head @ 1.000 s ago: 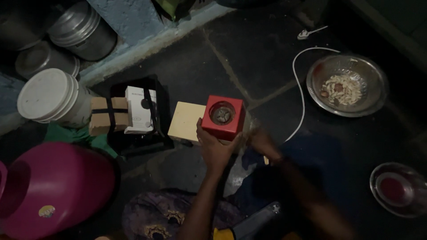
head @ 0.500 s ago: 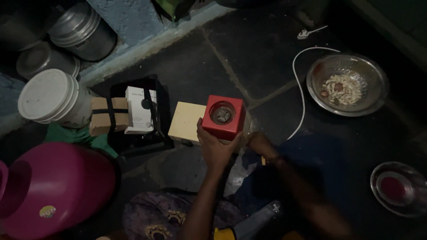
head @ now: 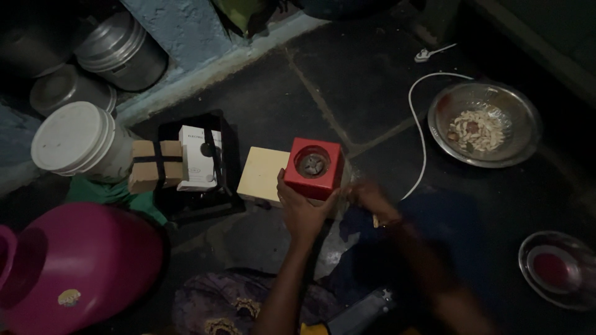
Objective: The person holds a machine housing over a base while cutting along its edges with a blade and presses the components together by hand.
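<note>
A red square appliance base (head: 315,166) with a round socket on top stands on the dark stone floor. My left hand (head: 300,208) grips its near left corner. My right hand (head: 371,201) is just right of the red base, low near the floor, fingers curled; what it holds is too dark and blurred to tell. A pale yellow flat block (head: 265,174) lies against the red base's left side. A white cord (head: 419,130) runs from near my right hand up to a plug (head: 424,56).
A steel bowl with food bits (head: 483,124) sits at right; a glass bowl with a red centre (head: 557,270) at lower right. White box (head: 198,157) and cardboard box (head: 154,164) lie left, beside a white bucket (head: 76,139), steel pots (head: 121,48) and a magenta tub (head: 74,263).
My right hand has shifted slightly right and down beside the red base. My left hand keeps its grip and the red base has not moved.
</note>
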